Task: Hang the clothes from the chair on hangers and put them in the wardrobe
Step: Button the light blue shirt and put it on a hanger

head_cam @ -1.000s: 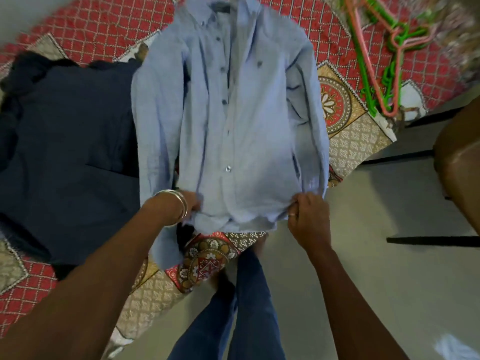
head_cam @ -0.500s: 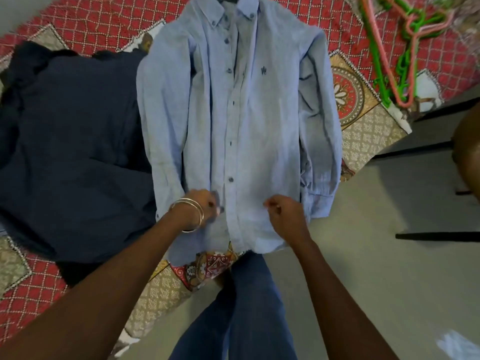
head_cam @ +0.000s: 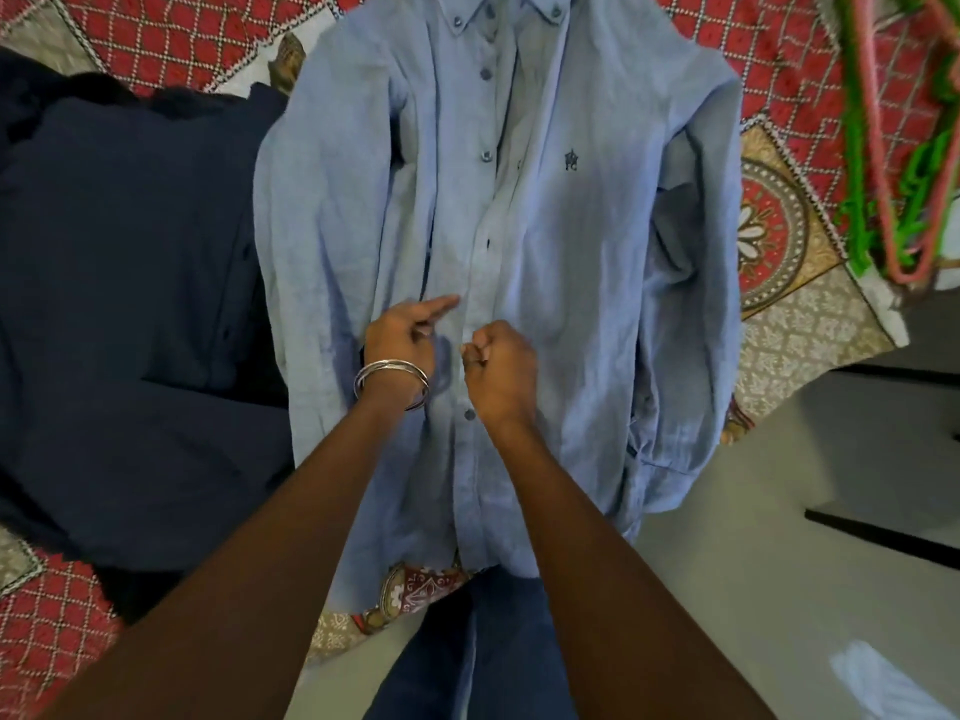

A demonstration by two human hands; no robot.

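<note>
On a bed with a red patterned bedspread [head_cam: 171, 39], a dark navy garment [head_cam: 130, 283] lies at left and a light blue shirt [head_cam: 571, 262] lies flat, collar away. Pale floor [head_cam: 779, 589] borders the bed's right edge; green and pink hangers [head_cam: 878, 148] rest at upper right. Both hands have moved up from the hem: the left hand [head_cam: 402, 330] extends a finger; the right hand [head_cam: 501, 356] pinches the placket.

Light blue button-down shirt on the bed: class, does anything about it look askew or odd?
Yes. The light blue button-down shirt lies flat, but its front placket gapes open near the collar, several buttons undone, and one sleeve hangs off the bed edge.
</note>
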